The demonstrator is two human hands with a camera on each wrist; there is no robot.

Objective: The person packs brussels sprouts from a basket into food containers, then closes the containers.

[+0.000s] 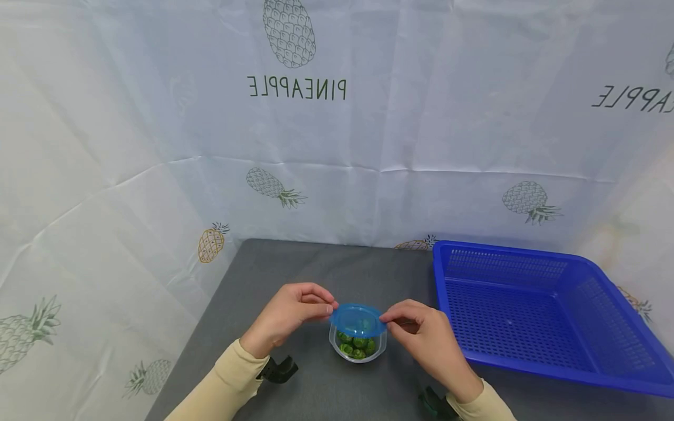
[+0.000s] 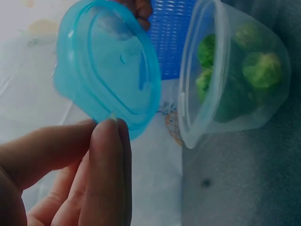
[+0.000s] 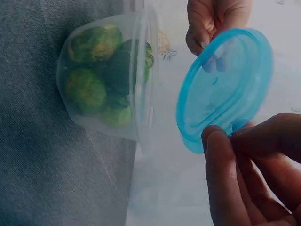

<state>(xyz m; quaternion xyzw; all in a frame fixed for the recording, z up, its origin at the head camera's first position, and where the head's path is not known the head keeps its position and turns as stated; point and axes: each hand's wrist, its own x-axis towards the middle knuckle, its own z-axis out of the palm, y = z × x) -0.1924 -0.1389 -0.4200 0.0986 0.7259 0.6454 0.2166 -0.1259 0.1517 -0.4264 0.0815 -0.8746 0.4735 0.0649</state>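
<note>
Between both hands a translucent blue lid [image 1: 358, 320] is held by its edges, above a clear plastic container [image 1: 358, 358]. My left hand [image 1: 297, 313] pinches the lid's left edge between thumb and fingers. On the opposite side, my right hand [image 1: 421, 330] pinches the right edge the same way. Several green Brussels sprouts [image 1: 358, 345] lie inside the container, which stands on the grey table. Both wrist views show a gap between the lid [image 2: 117, 61] and the container's rim [image 3: 143, 80].
A large blue plastic basket [image 1: 518, 359] with perforated sides stands on the grey table [image 1: 316, 263] to the right. Behind the table and at its sides hangs a white curtain [image 1: 421, 134] printed with pineapples. Black straps [image 1: 280, 369] are worn near the wrists.
</note>
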